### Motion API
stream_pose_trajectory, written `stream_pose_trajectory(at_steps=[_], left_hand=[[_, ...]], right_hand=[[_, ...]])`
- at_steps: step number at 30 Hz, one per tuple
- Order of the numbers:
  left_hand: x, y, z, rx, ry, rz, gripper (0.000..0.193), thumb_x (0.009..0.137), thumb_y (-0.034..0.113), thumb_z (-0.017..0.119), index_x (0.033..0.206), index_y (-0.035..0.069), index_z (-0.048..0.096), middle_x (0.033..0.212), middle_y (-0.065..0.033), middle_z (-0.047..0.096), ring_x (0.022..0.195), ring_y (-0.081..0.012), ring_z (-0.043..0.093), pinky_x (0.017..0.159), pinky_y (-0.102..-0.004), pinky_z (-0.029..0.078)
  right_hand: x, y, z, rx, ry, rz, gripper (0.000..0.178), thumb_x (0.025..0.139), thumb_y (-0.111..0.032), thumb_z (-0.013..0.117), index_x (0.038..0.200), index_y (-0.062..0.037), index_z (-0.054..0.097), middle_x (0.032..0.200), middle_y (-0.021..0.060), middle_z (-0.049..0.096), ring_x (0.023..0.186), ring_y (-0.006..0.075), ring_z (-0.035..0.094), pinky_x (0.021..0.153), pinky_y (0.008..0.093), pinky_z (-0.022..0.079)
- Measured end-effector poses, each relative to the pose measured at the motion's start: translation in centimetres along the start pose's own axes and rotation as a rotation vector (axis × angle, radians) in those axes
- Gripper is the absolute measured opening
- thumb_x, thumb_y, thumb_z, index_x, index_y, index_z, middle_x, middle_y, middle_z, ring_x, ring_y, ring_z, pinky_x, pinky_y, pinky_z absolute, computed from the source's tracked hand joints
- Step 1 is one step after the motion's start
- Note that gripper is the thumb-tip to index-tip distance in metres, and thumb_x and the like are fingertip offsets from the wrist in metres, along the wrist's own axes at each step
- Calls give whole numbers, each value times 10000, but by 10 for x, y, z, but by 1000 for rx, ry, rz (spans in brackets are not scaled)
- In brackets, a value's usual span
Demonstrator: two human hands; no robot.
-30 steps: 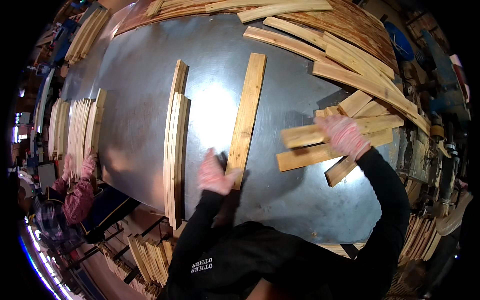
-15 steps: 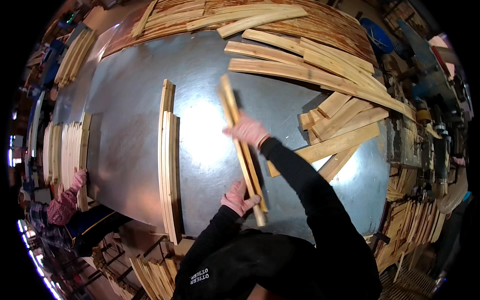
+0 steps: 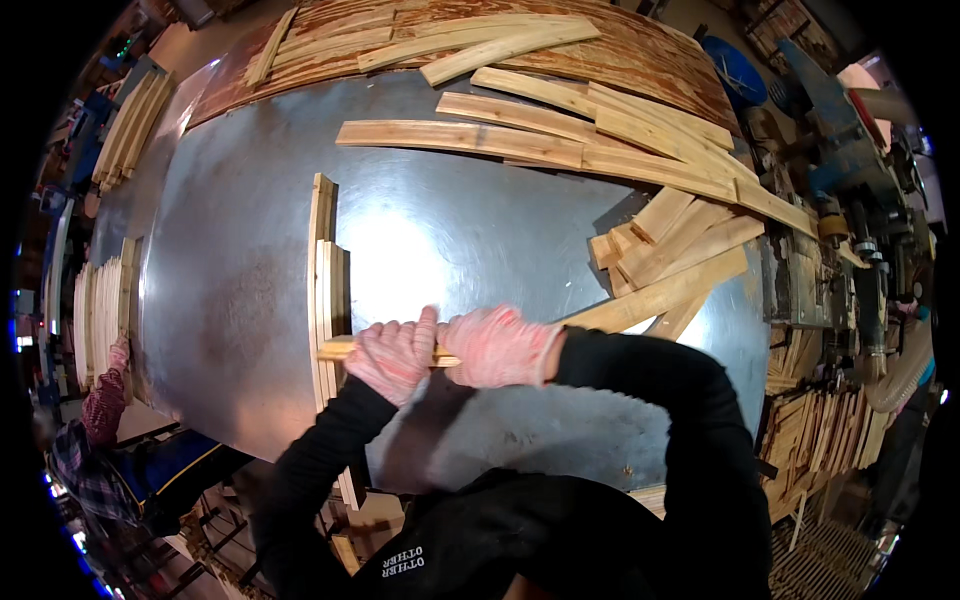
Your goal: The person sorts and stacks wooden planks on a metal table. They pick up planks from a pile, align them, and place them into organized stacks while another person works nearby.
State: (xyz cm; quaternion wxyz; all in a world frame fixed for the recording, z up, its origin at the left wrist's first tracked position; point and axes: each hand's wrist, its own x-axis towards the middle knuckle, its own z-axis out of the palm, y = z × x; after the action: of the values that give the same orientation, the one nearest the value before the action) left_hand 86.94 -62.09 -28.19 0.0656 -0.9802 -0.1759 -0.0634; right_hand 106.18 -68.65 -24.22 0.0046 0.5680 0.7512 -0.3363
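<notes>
Both my hands wear pinkish-white gloves and meet over the near middle of the metal table. My left hand (image 3: 392, 360) is closed around wooden slats (image 3: 336, 349) that now lie crosswise, one end sticking out to the left. Pressed close beside it, my right hand (image 3: 503, 348) is wrapped over the same slats, hiding most of their length. Whether one or two pieces are in my grip cannot be made out here. Just left of my hands, a narrow row of upright-lying boards (image 3: 325, 270) runs away from me, and the slats' left end overlaps it.
Long boards (image 3: 660, 165) lie across the far right, by a machine (image 3: 850, 215). Short offcuts (image 3: 665, 235) are heaped nearer. Plywood (image 3: 640, 40) edges the metal table (image 3: 230, 250). Left, another person's gloved hand (image 3: 119, 352) touches a board stack (image 3: 105, 310). Slats (image 3: 820, 435) stand lower right.
The slats swung from pointing away from me to lying crosswise. My right hand came nearer, my left moved left and up. A far long board slid left.
</notes>
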Motion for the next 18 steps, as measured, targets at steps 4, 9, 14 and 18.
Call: stream_pose_trajectory(at_steps=[4,9,14,18], left_hand=[[-44,-100,-35,-111,236,-80,292,729,278,821,912,99,680,694,-55,635,585,-193,635,533,-329,544],[-224,-179,-18,-151,275,-1082,459,750,235,838,1116,79,609,935,-116,704,821,-276,694,736,-362,566],[-262,-190,69,-21,-318,-1622,545,740,390,836,1161,149,589,1002,-164,699,939,-381,679,804,-478,532],[-262,-187,85,-119,-392,-1513,599,811,437,749,1258,104,527,1084,-191,674,1007,-415,647,831,-500,521]], right_hand=[[-20,131,-93,561,569,-67,569,907,-386,708,1366,-92,547,1241,129,649,1129,246,640,924,332,524],[88,248,-109,-329,739,400,980,744,-493,806,1506,-90,341,1360,241,545,1254,381,547,1055,465,439],[145,277,-91,-326,334,534,1003,686,-411,820,1498,-112,311,1337,251,559,1150,384,615,925,429,517],[138,274,-115,-331,310,491,693,752,-323,754,1343,-83,483,982,224,677,915,399,677,796,468,547]])
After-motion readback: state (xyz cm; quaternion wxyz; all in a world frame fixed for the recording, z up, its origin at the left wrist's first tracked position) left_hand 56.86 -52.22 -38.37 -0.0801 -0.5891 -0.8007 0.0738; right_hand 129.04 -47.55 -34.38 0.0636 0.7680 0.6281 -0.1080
